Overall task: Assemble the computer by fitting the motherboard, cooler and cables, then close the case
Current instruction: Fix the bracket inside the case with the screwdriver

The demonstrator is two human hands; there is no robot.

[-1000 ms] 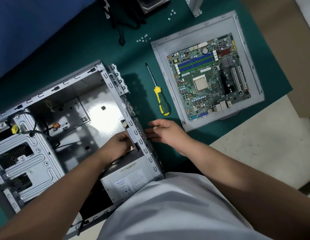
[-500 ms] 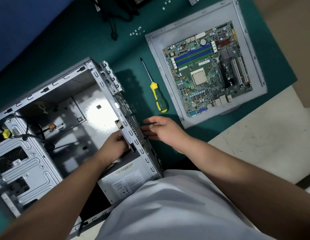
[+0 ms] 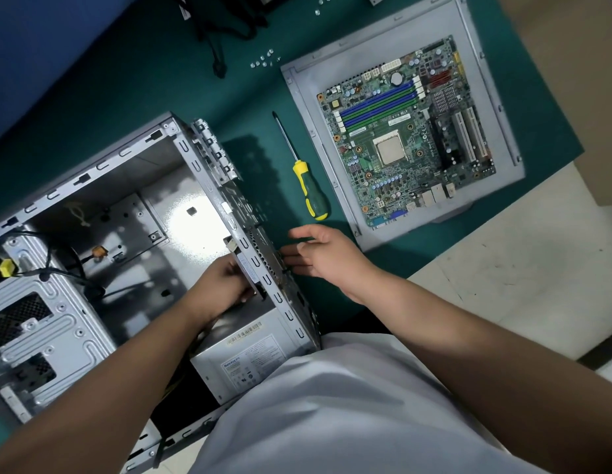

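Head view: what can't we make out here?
- Left hand fingertips: hidden behind the case rear wall; what it holds is unclear.
- Right hand contact with that wall: unclear.
- Power supply label: too small.
- Black cables: cut by the top edge.

place: computer repair workbench | evidence: green bench mat (image 3: 133, 80); screwdriver (image 3: 309, 193); loose screws (image 3: 263, 61); opened case (image 3: 102, 213)

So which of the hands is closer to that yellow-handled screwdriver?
The right hand: it is just below the screwdriver, outside the case. The left hand is farther off, inside the case wall.
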